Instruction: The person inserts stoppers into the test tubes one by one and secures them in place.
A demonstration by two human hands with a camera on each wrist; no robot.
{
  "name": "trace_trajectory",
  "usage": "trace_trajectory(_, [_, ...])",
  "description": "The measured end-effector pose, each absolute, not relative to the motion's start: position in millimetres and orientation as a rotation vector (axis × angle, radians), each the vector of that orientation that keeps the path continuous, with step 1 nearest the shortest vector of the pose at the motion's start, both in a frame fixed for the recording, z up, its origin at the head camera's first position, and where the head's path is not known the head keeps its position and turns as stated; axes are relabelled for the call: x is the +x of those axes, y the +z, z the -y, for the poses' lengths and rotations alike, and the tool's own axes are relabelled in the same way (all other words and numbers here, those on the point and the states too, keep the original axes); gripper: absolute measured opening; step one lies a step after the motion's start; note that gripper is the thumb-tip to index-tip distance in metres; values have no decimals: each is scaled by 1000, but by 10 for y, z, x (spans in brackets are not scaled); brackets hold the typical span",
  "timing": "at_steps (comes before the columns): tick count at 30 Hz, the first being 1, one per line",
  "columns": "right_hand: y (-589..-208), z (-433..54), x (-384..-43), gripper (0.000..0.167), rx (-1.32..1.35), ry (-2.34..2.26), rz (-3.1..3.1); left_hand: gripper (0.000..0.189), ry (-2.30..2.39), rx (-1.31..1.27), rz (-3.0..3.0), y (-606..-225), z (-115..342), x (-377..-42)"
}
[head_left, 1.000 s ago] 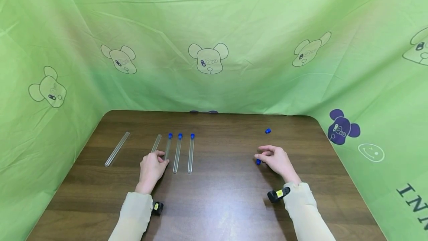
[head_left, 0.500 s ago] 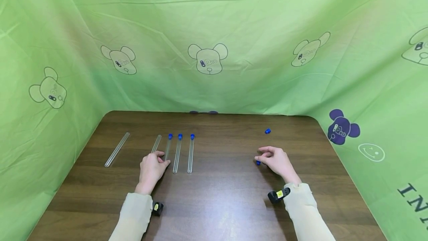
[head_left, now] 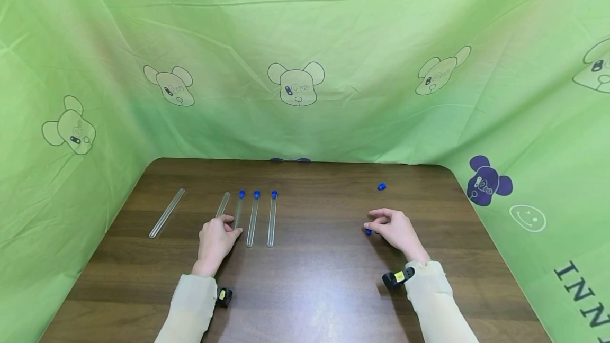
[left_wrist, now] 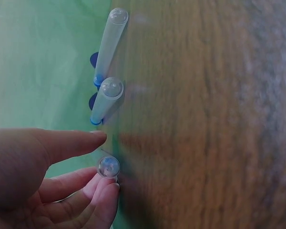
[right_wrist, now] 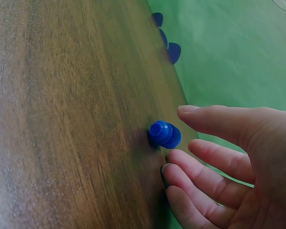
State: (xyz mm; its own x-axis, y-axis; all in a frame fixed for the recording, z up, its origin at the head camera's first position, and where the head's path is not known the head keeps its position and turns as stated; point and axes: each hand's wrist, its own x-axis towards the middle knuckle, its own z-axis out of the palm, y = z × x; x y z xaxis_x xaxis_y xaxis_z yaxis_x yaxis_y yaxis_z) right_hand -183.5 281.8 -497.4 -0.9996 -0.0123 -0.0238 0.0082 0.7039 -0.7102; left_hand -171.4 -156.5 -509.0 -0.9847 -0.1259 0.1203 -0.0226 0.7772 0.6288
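Note:
My left hand [head_left: 219, 237] rests at a blue-capped test tube [head_left: 239, 210], whose lower end lies between thumb and fingers. In the left wrist view this tube's round end [left_wrist: 108, 167] meets the fingertips [left_wrist: 109, 191] while the thumb stays apart from it. An uncapped test tube [head_left: 223, 204] is partly hidden behind the same hand. On the right side, my right hand [head_left: 393, 229] hovers around a blue cap [right_wrist: 164, 134]. Its thumb and fingers are spread on either side of the cap, with gaps visible in the right wrist view.
Two more capped tubes, a nearer one [head_left: 253, 221] and a farther one [head_left: 272, 220], lie right of my left hand. Another uncapped tube [head_left: 167, 213] lies at the far left. A second blue cap [head_left: 382, 186] sits farther back. Green cloth [head_left: 305, 131] walls the wooden table [head_left: 314, 279].
The capped tube at my left hand has tipped very slightly left at its capped end. Both hands stay nearly still.

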Motion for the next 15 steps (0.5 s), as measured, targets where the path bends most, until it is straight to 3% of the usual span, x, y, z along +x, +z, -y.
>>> trace_trajectory(15, [-4997,-2840,-1855,41,-3,-1190,-2874,38,-991,136,2824,-5084,1599,-1723])
